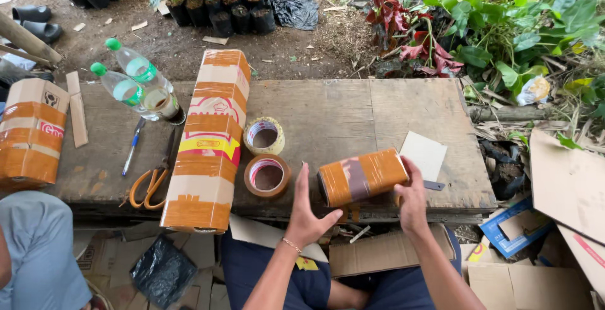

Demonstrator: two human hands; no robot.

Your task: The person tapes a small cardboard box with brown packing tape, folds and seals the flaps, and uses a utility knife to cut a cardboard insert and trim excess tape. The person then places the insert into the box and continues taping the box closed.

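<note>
I'm holding a small cardboard package wrapped in brown tape [362, 176] between both hands at the near edge of the worn wooden tabletop [328, 105]; it's lying on its side, tilted a bit. My left hand [307, 214] is pressing flat against its left end, fingers straight, thumb out to the right, not curled around it. My right hand [413, 198] is cupping the right end, fingers wrapping behind. Just left of my left hand two rolls of brown packing tape [267, 175] are lying flat, one behind the other. Further left, a long cardboard box banded with brown tape [208, 140] is lying lengthwise, with orange-handled scissors [153, 181], a blue pen [132, 147] and two clear plastic bottles with green caps [135, 84] beside it. A pale cardboard square [424, 154] is lying just beyond my right hand. Another taped carton [31, 130] is sitting at the far left edge, near another person's grey-trousered knee [39, 247].
</note>
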